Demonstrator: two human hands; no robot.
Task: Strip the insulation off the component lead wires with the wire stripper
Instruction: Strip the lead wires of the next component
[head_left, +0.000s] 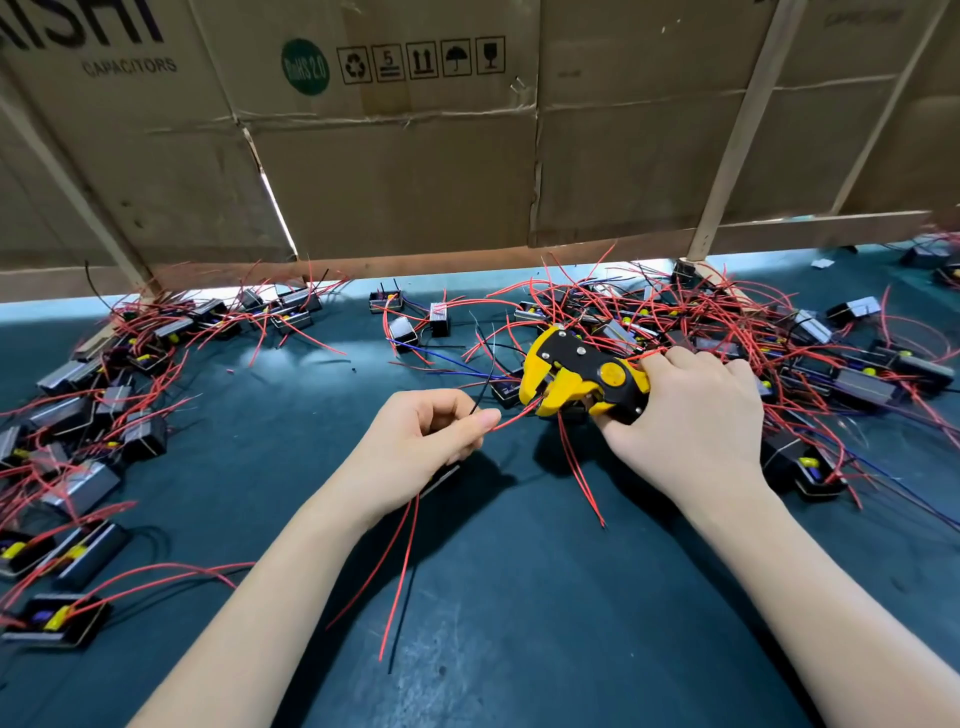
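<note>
My right hand (691, 415) grips the handles of a yellow and black wire stripper (576, 376) just above the dark green mat (519, 597). Its jaws point left. My left hand (426, 441) pinches a red lead wire (511, 415) between thumb and forefinger, and the wire's end sits in the stripper's jaws. A component (441, 478) is tucked under my left palm, mostly hidden, with red leads (400, 561) hanging down from it. More red leads (582, 473) trail below the stripper.
Piles of small black components with red, blue and black leads lie at the left (93, 415) and at the right (779, 353). A cardboard wall (405, 156) on a wooden frame stands close behind the mat.
</note>
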